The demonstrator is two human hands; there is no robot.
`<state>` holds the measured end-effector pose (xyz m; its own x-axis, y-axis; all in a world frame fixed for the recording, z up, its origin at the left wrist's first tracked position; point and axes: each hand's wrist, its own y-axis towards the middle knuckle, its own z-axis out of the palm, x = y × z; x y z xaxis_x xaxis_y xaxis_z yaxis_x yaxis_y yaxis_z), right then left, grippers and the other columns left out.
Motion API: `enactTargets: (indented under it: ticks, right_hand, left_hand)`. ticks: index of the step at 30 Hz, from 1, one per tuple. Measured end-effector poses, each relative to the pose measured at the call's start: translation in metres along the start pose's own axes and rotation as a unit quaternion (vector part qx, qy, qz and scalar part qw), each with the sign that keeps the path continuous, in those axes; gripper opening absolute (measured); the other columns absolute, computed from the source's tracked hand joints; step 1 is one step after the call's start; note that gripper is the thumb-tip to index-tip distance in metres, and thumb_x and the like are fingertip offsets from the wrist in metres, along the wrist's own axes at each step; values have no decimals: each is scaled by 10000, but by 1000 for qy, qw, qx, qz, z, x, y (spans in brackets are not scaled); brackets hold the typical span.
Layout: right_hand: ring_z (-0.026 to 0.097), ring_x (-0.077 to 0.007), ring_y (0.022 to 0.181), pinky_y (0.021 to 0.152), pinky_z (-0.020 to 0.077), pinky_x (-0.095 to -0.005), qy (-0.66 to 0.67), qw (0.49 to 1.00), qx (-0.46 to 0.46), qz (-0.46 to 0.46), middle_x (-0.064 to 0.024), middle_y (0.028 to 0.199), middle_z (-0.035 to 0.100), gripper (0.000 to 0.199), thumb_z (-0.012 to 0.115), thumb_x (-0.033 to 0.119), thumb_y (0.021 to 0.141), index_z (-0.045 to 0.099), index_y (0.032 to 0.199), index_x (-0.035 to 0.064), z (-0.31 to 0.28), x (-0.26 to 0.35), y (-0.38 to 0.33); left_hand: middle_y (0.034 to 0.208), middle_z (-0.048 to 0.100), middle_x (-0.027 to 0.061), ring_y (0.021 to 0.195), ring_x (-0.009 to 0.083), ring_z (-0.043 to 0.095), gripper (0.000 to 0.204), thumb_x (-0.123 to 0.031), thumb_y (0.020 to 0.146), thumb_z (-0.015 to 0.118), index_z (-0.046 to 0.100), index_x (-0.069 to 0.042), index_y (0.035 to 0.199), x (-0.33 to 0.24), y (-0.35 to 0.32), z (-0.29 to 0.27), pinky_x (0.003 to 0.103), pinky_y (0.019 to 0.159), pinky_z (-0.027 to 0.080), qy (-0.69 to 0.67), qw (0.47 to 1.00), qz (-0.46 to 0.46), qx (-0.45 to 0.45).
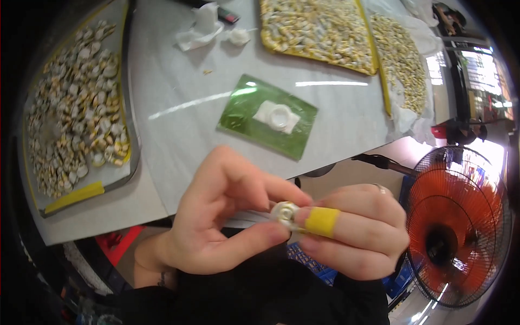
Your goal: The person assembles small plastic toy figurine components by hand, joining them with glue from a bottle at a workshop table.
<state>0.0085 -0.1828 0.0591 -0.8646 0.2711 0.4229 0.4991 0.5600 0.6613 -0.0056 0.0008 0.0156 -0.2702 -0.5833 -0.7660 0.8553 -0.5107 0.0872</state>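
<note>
My left hand [225,211] and my right hand [352,230] meet in front of my body, over the near edge of the table. Pinched between their fingertips is a small round white-and-gold piece [285,213]; its exact kind is hard to make out. One finger of my right hand is wrapped in yellow tape [323,221], and a ring sits on another. Just beyond the hands lies a green rectangular plate [238,111]. On it rests a white pad [264,112] bearing a round whitish ring-shaped part [279,117].
At left, a yellow-edged tray [115,182] holds many small round pieces. Far right, a yellow tray [319,60] is full of small pieces, with another heap [401,59] beside it. Crumpled tissue [201,33] lies at the back. An orange-bladed fan [460,227] stands right of the table.
</note>
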Motion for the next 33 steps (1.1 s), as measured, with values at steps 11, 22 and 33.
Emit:
enactTargets:
  ticks: [11, 22, 33]
  right_hand:
    - [584, -143, 708, 619, 466, -261, -259, 931, -144, 215, -57, 764, 631, 160, 652, 67, 759, 611, 908, 25, -107, -131, -24]
    - [598, -206, 666, 641, 470, -299, -306, 827, 21, 472, -120, 740, 618, 197, 609, 82, 767, 603, 945, -2, -128, -178, -91]
    - [473, -76, 585, 508, 343, -189, 119, 953, -31, 277, -37, 695, 546, 154, 541, -88, 651, 566, 790, -27, -33, -52, -20]
  left_hand:
    - [942, 621, 235, 887, 220, 623, 423, -27, 740, 706, 350, -81, 962, 4, -7, -9, 294, 779, 501, -151, 985, -71, -35]
    - [919, 644, 204, 839, 224, 639, 471, -152, 724, 754, 365, -89, 982, 6, -6, -26, 301, 771, 510, -204, 973, -81, -75]
    - [981, 625, 231, 886, 201, 635, 424, -103, 746, 729, 396, -96, 1007, 11, -6, -27, 279, 806, 497, -262, 960, -93, -17]
